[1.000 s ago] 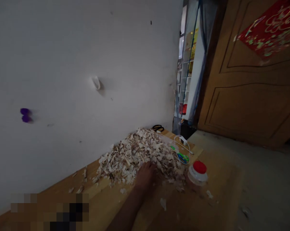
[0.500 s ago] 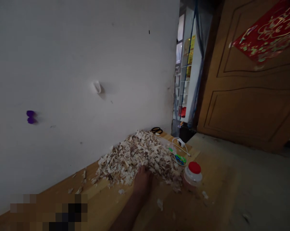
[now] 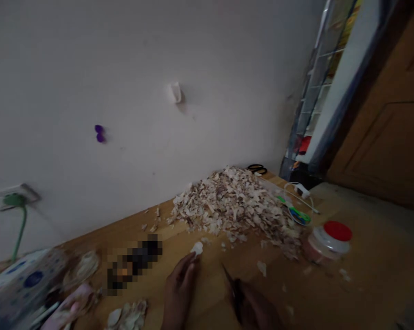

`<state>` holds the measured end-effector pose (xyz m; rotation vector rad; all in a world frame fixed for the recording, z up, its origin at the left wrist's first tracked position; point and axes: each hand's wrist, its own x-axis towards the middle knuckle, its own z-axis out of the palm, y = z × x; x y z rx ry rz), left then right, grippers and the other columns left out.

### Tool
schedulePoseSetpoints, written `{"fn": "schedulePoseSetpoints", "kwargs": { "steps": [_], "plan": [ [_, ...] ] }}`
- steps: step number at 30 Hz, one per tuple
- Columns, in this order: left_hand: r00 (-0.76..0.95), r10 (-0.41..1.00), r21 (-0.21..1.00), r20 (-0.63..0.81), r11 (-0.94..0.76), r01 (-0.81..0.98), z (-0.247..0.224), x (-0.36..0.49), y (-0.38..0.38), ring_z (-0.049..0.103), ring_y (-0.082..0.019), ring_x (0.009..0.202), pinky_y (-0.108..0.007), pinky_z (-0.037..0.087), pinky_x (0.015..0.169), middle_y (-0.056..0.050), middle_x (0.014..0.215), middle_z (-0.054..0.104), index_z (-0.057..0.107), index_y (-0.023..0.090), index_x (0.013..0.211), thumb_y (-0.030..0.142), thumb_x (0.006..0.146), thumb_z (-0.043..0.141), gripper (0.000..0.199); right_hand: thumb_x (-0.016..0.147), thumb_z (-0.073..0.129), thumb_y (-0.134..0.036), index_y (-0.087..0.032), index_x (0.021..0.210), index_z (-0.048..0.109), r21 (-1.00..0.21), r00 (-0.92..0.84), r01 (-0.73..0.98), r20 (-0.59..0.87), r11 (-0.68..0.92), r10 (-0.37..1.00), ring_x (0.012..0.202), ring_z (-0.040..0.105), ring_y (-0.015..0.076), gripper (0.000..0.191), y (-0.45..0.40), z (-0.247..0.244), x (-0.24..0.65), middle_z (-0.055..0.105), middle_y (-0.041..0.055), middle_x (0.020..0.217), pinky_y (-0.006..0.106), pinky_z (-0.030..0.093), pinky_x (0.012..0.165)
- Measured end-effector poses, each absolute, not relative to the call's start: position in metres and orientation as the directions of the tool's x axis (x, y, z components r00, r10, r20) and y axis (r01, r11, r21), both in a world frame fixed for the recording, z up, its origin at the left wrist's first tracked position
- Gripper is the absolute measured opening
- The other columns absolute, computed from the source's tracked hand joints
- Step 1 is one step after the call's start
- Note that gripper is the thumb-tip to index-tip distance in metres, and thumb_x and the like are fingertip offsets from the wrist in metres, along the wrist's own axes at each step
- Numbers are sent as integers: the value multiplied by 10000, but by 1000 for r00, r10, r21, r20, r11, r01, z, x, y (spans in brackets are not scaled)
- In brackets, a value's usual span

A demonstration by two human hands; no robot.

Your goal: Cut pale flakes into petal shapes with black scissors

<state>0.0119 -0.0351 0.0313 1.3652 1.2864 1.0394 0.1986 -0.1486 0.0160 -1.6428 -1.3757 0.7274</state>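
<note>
Between its thumb and fingers, my left hand [image 3: 181, 279] pinches a small pale flake [image 3: 197, 249] over the wooden table. To its right, my right hand [image 3: 257, 305] is wrapped round dark-handled scissors [image 3: 232, 284], whose tip points up and to the left, apart from the flake. Behind both hands a large heap of whitish and brown dry flakes [image 3: 227, 201] lies against the wall. A smaller group of pale flakes [image 3: 129, 316] sits left of my left hand.
A red-lidded jar [image 3: 329, 243], a white cable [image 3: 305, 197], green-blue scissors [image 3: 299, 215] and black-handled scissors [image 3: 258, 169] are at the right. A patterned box [image 3: 24, 279] and a pink item [image 3: 73, 307] are at the left. A green plug [image 3: 14, 199] is in the wall.
The view has turned left. One hand was at the heap's front edge; now both hands show nearer the front, one with a flake and the other with scissors.
</note>
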Motion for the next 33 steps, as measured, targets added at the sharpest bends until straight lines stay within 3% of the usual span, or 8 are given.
{"fn": "schedulePoseSetpoints", "kwargs": {
  "steps": [2,6,8,13,18,20,25,33],
  "plan": [
    [6,999,998,-40,40,42,28,7,-34,661,-264,979,-386,481,911,-113,1030,729,709,193,1013,507,772,621,406,888,432,-357,-207,1045,629,-942,136,333,9,-37,991,933,661,221,293,-115,21,177,702,99,1013,300,521,833],
    [-187,981,992,-58,34,-125,21,8,-30,673,-210,764,-318,524,744,-77,823,723,680,167,836,456,669,739,339,848,472,-420,-172,1100,557,-952,140,300,-20,-62,990,862,668,223,364,-68,21,151,695,107,981,299,530,761],
    [-220,974,977,-63,15,-211,17,9,-29,653,-177,713,-276,515,684,-44,761,696,650,170,814,413,642,769,321,861,457,-434,-167,1137,534,-942,149,330,-5,-55,989,920,658,226,392,-61,15,148,686,119,1029,300,524,784],
    [-211,965,910,-154,55,-412,12,7,-28,634,-124,702,-246,497,708,5,769,663,574,203,1135,337,665,776,528,898,376,-426,-169,1134,583,-896,94,441,1,-41,996,1069,623,245,405,-70,4,153,670,139,1140,324,503,874],
    [-139,944,750,-299,142,-646,7,5,-25,629,-117,713,-253,510,748,12,753,650,622,182,820,341,610,812,325,836,483,-341,-190,1156,601,-769,0,640,-4,-3,1000,1030,646,245,374,-76,6,153,682,123,1146,327,493,873],
    [-108,938,675,-329,153,-721,4,5,-24,626,-106,703,-248,513,762,14,746,647,613,180,789,304,611,818,298,837,489,-340,-188,1161,601,-726,-2,688,-6,-3,1000,1029,645,248,375,-74,10,151,681,123,1149,337,484,882],
    [-80,925,581,-372,165,-797,5,5,-24,630,-92,717,-221,515,756,3,788,662,626,173,831,211,603,832,309,866,484,-383,-206,1120,600,-692,-72,721,-14,42,997,931,665,233,331,-66,21,150,707,89,1059,322,489,799],
    [-56,931,628,-360,198,-753,13,9,-27,616,-104,714,-223,506,736,-9,767,653,654,154,775,299,618,827,275,829,532,-355,-211,1146,613,-687,-59,727,-49,9,997,983,660,236,358,-62,18,153,699,90,1111,318,490,837]
  ]
}}
